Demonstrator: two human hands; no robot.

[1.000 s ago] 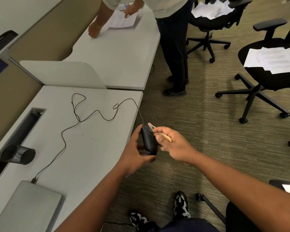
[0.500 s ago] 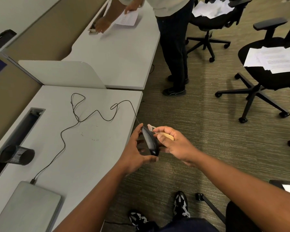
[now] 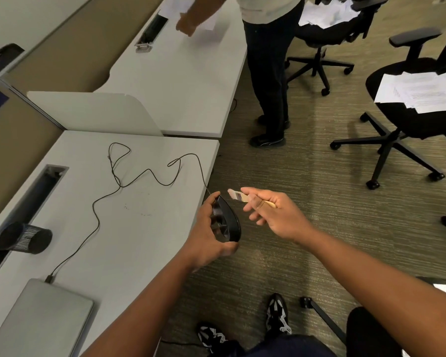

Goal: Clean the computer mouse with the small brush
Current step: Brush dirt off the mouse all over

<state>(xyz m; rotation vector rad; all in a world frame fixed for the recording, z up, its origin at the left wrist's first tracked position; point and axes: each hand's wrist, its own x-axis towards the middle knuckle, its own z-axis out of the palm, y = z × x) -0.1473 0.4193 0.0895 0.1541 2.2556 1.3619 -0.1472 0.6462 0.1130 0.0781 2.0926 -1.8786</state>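
Observation:
A black computer mouse is held on edge just past the desk's right edge, gripped by my left hand, with its underside turned toward the palm. Its thin black cable loops across the desk to a closed grey laptop. My right hand holds a small brush with a pale wooden handle and light bristles. The bristles point left and hang a short way to the right of the mouse, apart from it.
A black mesh pen cup lies on its side on the white desk. Another person stands at the far desk. Two black office chairs with papers stand on the carpet to the right.
My right hand has pulled the brush off the mouse, to the right. My left hand has turned the mouse further onto its edge. The standing person's arm reached further along the far desk.

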